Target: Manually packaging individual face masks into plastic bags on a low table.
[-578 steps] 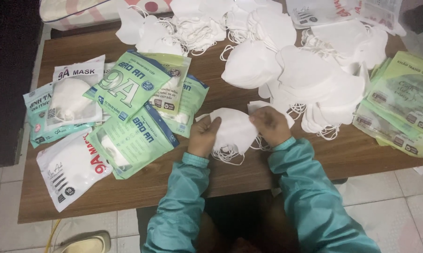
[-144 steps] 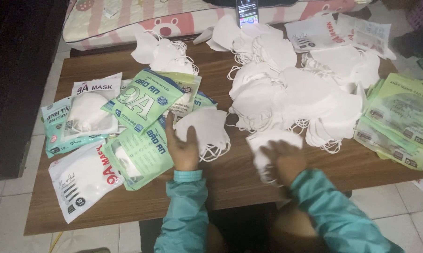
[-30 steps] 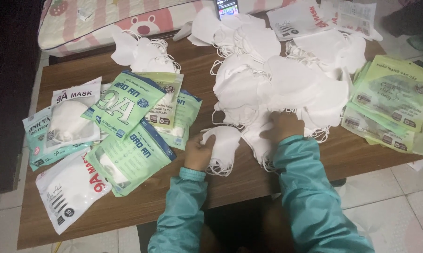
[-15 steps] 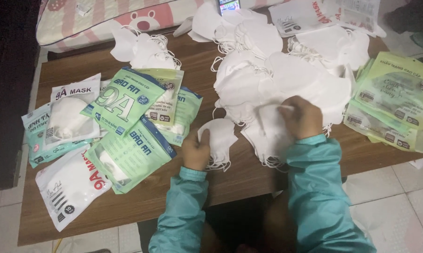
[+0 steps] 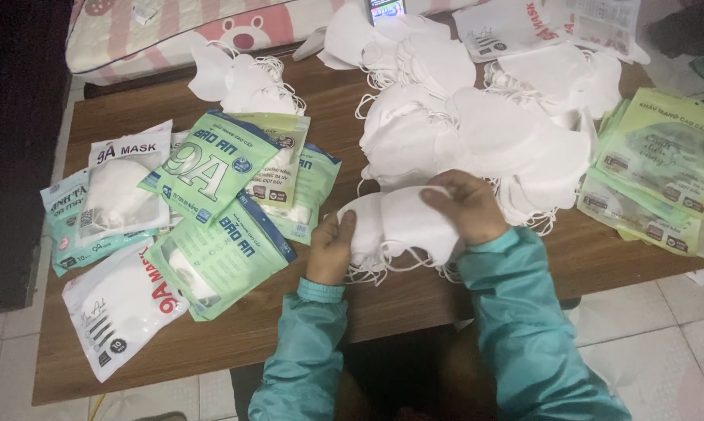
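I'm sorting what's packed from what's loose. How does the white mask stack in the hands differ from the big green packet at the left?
The white mask stack is bare, with thin ear loops hanging below it; the green packet is sealed and printed. The stack is gripped by the left hand and right hand; the packet lies untouched among other packets. Both are over the wooden table.

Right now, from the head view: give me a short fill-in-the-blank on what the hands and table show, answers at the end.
1. Both the left hand and the right hand hold a small stack of white ____.
2. The loose mask pile lies on a table made of ____.
3. The green packets lie on the person's ____ side.
4. Both sleeves are ____ in colour.

Missing words: masks; wood; left; teal
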